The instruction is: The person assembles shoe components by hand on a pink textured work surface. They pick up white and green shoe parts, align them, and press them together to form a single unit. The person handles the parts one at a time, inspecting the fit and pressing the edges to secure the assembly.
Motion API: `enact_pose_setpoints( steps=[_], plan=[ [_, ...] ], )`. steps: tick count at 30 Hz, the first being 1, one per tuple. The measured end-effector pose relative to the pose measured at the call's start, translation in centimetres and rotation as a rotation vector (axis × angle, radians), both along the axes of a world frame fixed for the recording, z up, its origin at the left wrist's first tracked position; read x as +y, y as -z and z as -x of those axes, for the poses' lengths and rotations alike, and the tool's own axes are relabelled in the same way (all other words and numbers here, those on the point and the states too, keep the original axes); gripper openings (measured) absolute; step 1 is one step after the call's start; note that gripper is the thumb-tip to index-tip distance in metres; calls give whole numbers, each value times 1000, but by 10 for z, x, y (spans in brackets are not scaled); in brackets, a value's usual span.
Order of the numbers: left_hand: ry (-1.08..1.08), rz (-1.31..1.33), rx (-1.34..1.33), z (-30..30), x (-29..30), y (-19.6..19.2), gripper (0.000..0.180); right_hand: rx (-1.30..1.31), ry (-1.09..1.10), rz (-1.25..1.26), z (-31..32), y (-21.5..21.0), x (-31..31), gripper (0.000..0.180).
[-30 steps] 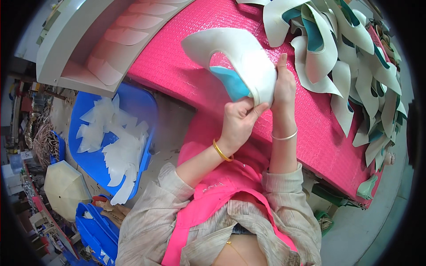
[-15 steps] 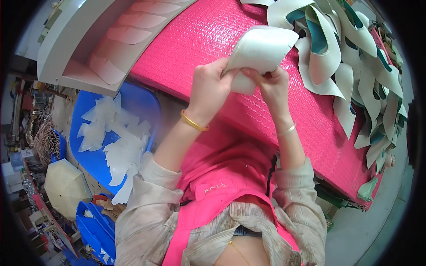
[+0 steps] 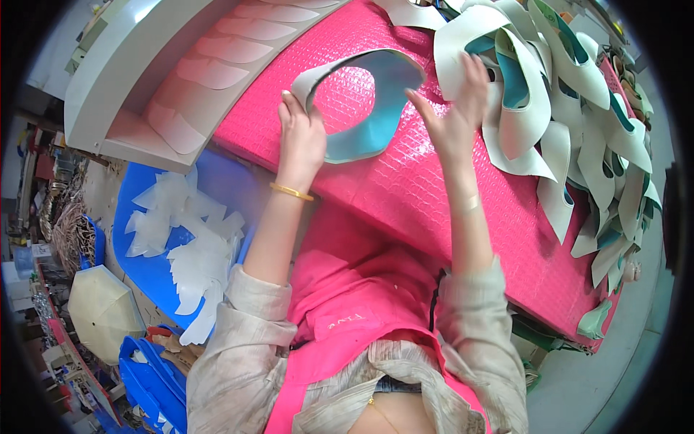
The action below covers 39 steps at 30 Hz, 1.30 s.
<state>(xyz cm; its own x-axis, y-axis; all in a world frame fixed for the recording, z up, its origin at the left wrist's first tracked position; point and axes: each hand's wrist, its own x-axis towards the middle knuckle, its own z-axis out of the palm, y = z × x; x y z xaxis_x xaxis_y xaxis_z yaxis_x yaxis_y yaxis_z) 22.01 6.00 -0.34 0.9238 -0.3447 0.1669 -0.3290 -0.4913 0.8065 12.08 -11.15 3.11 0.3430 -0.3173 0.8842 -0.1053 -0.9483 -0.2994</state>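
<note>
My left hand [image 3: 302,137] grips the left edge of a curved shoe-upper piece [image 3: 376,108], pale grey outside and turquoise inside, held up above the pink textured table cover [image 3: 405,195]. The piece forms an open loop with the pink cover showing through it. My right hand [image 3: 454,108] is raised just right of the piece, fingers spread, holding nothing. Right behind it lies a pile of similar grey and turquoise pieces [image 3: 564,108].
A grey shelf with pale pink cut pieces [image 3: 195,72] runs along the table's far left. A blue bin with white scraps [image 3: 181,239] sits at my left. More blue crates [image 3: 148,376] and a cream umbrella [image 3: 101,311] are on the floor.
Both hands held the folded piece half a second ago. Now the piece has opened into a loop, held by my left hand alone, and my right hand has let go.
</note>
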Motion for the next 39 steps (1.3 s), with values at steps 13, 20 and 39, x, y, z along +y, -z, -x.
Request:
enact_pose_setpoints(
  steps=[13, 20, 39],
  plan=[
    [694, 1611, 1270, 27, -9, -79, 41, 346, -439, -960, 10, 60, -54, 23],
    [724, 1224, 886, 63, -50, -110, 54, 156, -395, -158, 46, -87, 26, 19],
    [989, 1034, 969, 90, -24, -12, 38, 498, -669, -1083, 55, -78, -43, 29]
  ],
)
